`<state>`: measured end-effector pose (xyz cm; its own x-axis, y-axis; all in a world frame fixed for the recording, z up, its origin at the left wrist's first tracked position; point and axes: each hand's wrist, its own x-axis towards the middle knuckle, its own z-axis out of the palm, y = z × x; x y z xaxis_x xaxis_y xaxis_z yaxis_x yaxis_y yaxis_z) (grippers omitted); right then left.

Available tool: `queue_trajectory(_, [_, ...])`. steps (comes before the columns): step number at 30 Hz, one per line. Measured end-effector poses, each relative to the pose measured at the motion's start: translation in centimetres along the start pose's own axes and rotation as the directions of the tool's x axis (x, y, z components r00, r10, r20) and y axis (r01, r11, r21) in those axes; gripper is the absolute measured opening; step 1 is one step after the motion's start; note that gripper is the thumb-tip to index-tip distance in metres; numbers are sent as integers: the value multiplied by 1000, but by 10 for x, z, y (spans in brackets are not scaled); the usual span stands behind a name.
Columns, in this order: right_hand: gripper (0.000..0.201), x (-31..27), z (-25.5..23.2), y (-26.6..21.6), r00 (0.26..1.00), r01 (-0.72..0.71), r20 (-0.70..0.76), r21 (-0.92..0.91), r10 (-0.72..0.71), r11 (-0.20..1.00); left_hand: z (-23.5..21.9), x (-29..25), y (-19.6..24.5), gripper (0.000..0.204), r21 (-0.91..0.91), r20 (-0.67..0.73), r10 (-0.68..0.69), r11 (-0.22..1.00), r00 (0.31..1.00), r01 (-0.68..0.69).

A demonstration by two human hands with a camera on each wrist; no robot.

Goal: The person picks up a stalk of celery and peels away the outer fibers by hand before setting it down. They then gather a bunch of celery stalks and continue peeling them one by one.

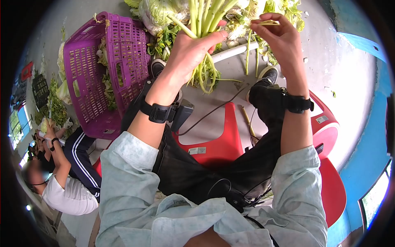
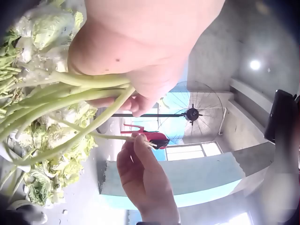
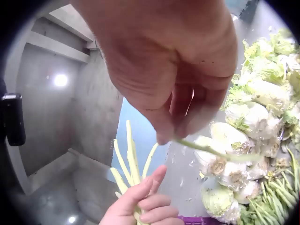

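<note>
My left hand (image 1: 187, 53) grips a bunch of long, pale green celery-like stalks (image 1: 204, 16). Their thick ends fan out above the fist, while thin stems and leaves (image 1: 205, 76) hang below it. To the right, and apart from the bunch, my right hand (image 1: 284, 43) pinches one thin green stalk (image 3: 206, 149) between thumb and fingertips. In the left wrist view, that right hand (image 2: 146, 178) shows beyond the gripped stalks (image 2: 61, 98). The right wrist view shows the left hand (image 3: 143, 204) with fingers wrapped round the bunch.
Napa cabbages (image 3: 248, 119) and loose greens (image 3: 274, 197) lie heaped on the floor ahead. A purple crate (image 1: 127, 53) stands at my left. A white pipe (image 1: 234, 51) and a red stool (image 1: 218, 144) are near my legs. Another person (image 1: 66, 185) sits at far left.
</note>
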<state>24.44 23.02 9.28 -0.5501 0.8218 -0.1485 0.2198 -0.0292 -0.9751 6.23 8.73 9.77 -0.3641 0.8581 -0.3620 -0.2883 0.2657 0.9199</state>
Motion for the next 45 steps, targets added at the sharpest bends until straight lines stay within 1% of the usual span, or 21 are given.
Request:
queue_trajectory(3, [24, -4, 4, -8, 982, -36, 187, 82, 20, 996, 3, -1, 2, 30, 52, -37, 55, 997, 998, -53])
queue_trajectory(5, [23, -4, 7, -8, 978, -59, 210, 180, 20, 982, 3, -4, 1, 31, 101, 73, -19, 995, 997, 12])
queue_trajectory(7, [22, -5, 8, -8, 975, -84, 222, 257, 26, 963, 3, -6, 3, 31, 148, 180, -120, 985, 976, 94])
queue_trajectory(8, [21, -6, 8, -7, 974, -98, 222, 284, 34, 954, 4, -7, 2, 31, 119, 225, -132, 987, 965, 107])
queue_trajectory(11, [19, -7, 8, -5, 977, -107, 211, 316, 40, 943, 7, -9, 11, 31, 76, 243, -153, 987, 958, 139])
queue_trajectory(14, [20, -5, 6, -2, 976, -99, 214, 274, 39, 957, 6, -8, 4, 28, 111, 212, -111, 990, 971, 89])
queue_trajectory(17, [23, -5, 6, -3, 969, -102, 244, 235, 43, 967, 5, -8, 1, 22, 138, 195, -156, 982, 968, 130])
queue_trajectory(18, [24, -5, 6, -4, 966, -106, 256, 226, 46, 968, 6, -8, 1, 21, 132, 184, -149, 983, 972, 125])
queue_trajectory(21, [26, -7, 8, -6, 967, -141, 243, 275, 73, 951, 9, -9, 1, 20, 132, 150, -134, 985, 980, 114])
queue_trajectory(23, [26, -7, 9, -8, 965, -173, 236, 266, 109, 948, 8, -9, -1, 20, 151, 126, -127, 983, 984, 107])
queue_trajectory(27, [25, -6, 11, -8, 969, -200, 199, 293, 145, 935, 11, -9, 1, 21, 98, 77, -141, 986, 987, 133])
queue_trajectory(30, [25, -5, 8, -5, 955, -223, 247, 228, 165, 948, 13, -9, 2, 21, 93, 62, -123, 989, 990, 117])
queue_trajectory(33, [19, -5, 12, -2, 973, -149, 201, 184, 112, 972, 13, -9, 2, 19, 109, 55, -118, 988, 991, 111])
queue_trajectory(35, [18, -7, 15, -5, 989, -5, 147, -70, 15, 998, 11, -8, -2, 18, 142, 49, -116, 984, 992, 108])
queue_trajectory(36, [18, -9, 17, -7, 991, 64, 131, -198, -39, 978, 11, -7, -4, 18, 140, 48, -119, 984, 992, 111])
queue_trajectory(39, [20, -12, 22, -9, 989, 100, 131, -299, -63, 949, 10, -6, -5, 18, 136, 36, -134, 982, 990, 128])
queue_trajectory(42, [21, -13, 27, -2, 969, 222, 195, -406, -153, 886, 10, -7, -1, 18, 136, 22, -149, 980, 989, 144])
queue_trajectory(45, [21, -15, 31, -5, 980, 185, 148, -419, -134, 889, 10, -7, 0, 19, 132, 30, -141, 982, 990, 136])
